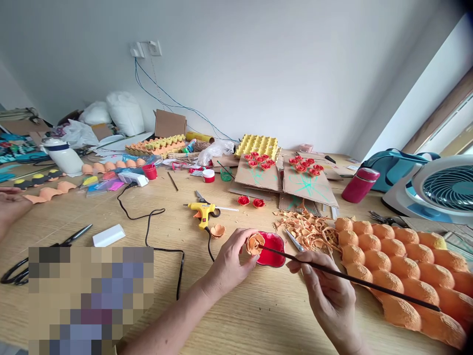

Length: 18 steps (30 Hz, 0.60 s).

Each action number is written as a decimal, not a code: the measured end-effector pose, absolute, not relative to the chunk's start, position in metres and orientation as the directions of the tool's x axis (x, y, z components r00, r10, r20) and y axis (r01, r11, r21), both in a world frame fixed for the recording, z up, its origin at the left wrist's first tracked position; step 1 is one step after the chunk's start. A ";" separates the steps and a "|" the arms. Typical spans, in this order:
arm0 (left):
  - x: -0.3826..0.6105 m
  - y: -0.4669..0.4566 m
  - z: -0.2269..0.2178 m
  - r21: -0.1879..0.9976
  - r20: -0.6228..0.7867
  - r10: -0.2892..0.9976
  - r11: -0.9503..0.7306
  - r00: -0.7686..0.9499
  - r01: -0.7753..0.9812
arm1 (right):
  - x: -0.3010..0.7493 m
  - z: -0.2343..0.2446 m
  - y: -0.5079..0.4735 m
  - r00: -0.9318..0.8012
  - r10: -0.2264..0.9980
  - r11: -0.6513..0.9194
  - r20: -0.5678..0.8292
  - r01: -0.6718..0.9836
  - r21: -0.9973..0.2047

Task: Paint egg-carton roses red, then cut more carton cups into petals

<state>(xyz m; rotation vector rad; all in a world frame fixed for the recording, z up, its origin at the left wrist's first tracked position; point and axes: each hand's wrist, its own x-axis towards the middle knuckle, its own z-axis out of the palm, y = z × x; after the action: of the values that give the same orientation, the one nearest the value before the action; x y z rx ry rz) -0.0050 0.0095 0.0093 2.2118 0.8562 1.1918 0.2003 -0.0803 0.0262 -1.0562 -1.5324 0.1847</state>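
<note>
My left hand point(234, 254) pinches an unpainted orange egg-carton flower point(254, 244) by its side, above the table. In my right hand point(327, 286) is a long dark paintbrush point(365, 282), held like a pen, its tip touching the flower's middle. Just behind and right of the flower sits a dish of red paint point(272, 251), partly hidden by the brush and flower. Another plain flower point(218, 231) lies beyond my left hand, beside a yellow glue gun point(203, 212). Two red painted flowers point(251, 201) rest further back.
Orange egg trays point(402, 271) lie at the right, beside a pile of carton scraps point(306, 229). Cardboard sheets point(308, 186) carry several red flowers. A pink bottle point(360, 185) and a fan point(443, 187) stand right. Another person's hand point(15, 207) shows at far left, near scissors point(48, 254).
</note>
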 end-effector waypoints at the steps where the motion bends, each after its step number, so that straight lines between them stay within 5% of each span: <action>1: -0.004 0.008 0.009 0.660 0.559 0.712 -0.692 0.426 0.291 | 0.200 0.025 -0.080 0.127 0.684 0.578 0.719 0.507 -0.640; 18: 0.000 -0.001 0.012 0.640 0.571 0.671 -0.725 0.473 0.256 | 0.189 0.030 -0.076 0.051 0.608 0.604 0.792 0.619 -0.503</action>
<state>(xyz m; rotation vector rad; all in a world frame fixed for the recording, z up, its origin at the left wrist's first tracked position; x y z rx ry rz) -0.0001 -0.0012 0.0119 2.2513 0.7692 1.1734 0.1887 -0.0756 0.0296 -1.0441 -1.6150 -0.0113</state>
